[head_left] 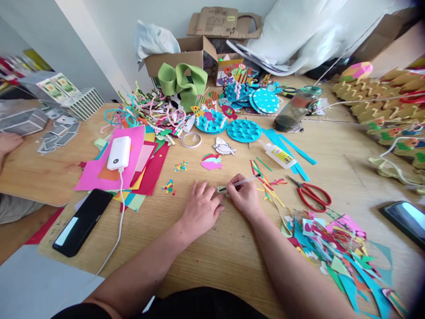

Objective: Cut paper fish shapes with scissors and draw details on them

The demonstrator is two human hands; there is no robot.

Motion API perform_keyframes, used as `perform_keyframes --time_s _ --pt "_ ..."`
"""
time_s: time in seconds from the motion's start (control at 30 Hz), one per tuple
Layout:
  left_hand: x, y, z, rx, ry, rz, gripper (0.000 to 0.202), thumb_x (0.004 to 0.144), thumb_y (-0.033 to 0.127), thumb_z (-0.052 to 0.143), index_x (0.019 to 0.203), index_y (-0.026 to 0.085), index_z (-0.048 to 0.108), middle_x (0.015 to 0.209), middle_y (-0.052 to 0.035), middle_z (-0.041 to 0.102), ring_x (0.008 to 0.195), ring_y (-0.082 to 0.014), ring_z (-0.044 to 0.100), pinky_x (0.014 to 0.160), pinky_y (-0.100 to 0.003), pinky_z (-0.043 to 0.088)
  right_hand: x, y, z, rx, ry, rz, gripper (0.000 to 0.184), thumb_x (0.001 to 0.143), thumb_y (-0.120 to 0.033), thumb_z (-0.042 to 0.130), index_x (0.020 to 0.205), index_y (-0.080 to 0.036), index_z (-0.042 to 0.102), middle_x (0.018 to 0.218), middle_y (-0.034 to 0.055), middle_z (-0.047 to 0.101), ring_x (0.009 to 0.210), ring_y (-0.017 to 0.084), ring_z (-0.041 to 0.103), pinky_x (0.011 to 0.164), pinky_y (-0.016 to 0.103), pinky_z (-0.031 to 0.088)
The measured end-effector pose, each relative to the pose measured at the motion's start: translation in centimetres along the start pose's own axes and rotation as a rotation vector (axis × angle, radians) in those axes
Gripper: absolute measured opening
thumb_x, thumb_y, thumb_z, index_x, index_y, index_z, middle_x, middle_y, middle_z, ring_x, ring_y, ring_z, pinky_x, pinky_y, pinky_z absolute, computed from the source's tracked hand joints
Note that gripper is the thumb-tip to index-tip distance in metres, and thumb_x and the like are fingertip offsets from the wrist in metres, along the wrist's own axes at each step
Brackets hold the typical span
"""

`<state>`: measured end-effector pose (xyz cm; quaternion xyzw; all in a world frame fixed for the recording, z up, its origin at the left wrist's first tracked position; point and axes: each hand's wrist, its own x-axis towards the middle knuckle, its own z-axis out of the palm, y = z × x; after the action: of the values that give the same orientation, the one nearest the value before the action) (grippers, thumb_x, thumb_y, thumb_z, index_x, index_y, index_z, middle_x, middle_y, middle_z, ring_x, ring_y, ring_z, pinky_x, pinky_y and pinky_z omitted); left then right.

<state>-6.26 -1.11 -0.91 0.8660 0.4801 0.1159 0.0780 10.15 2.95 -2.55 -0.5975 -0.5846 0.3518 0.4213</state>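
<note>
My right hand [245, 195] is closed around a pen [248, 180] with a pale, see-through barrel. The pen's dark tip meets a small light-green paper piece [222, 188] on the wooden table. Beside that piece my left hand [202, 208] lies flat, fingers stretched out, index finger close to its edge. Above the hands are pink, mint and red paper fish cutouts [212, 163] and a white fish drawing [223, 146]. Small piles of coloured paper dots [168, 187] lie left of them. Thin paper strips [265, 181] are scattered right of the pen.
Red-handled scissors [314, 196], a glue bottle [279, 155] and paper scraps [341, 243] lie right. Left are a white power bank [119, 153] on coloured paper and a black phone [82, 222]. Blue decorated discs [244, 130] and a jar [297, 108] stand behind. Another person's hand [9, 142] shows far left.
</note>
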Motion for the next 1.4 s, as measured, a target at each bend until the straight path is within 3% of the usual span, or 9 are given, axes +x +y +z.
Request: perform_keyframes --time_s 1.4 --pt "0.02 0.04 -0.13 -0.009 0.01 0.004 0.035 0.092 0.031 0.056 0.127 0.028 0.06 0.119 -0.007 0.06 0.127 -0.0304 0.042 0.114 -0.059 0.024 -0.07 -0.23 -0.08 -0.013 -0.014 -0.017 0.009 0.07 -0.027 0.053 0.063 -0.022 0.049 0.048 -0.0029 0.054 0.043 0.013 0.048 0.043 0.023 0.035"
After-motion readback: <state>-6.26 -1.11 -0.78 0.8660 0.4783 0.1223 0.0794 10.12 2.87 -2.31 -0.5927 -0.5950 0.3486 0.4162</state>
